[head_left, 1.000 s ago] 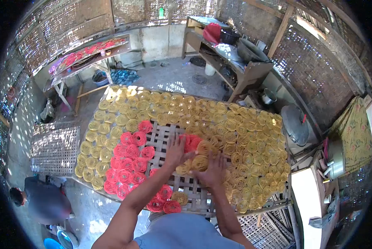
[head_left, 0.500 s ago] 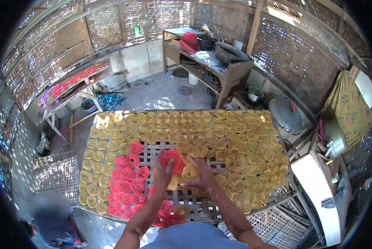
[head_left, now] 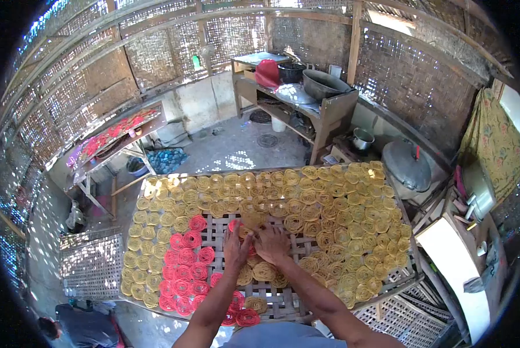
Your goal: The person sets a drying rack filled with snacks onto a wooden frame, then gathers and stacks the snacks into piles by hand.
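Head view | step, judged: arranging coils by hand | yellow coils [head_left: 252,220] lay at the fingertips of left hand [head_left: 235,249] and right hand [head_left: 272,245], on woven rack [head_left: 216,232] | finger grip: couldn't tell | next move seemingly called for gentle separating

We counted one left hand [head_left: 235,250], one right hand [head_left: 273,245] and one lattice rack [head_left: 283,298] beneath both. Mostly left of the left hand, we had about twenty pink coiled nests [head_left: 184,272]; around both hands, well over a hundred yellow coiled nests [head_left: 352,232]. Right of the right hand, we found one domed lid [head_left: 408,167] and one flowered cloth [head_left: 490,145]; far left of the left, one co-worker [head_left: 89,326].
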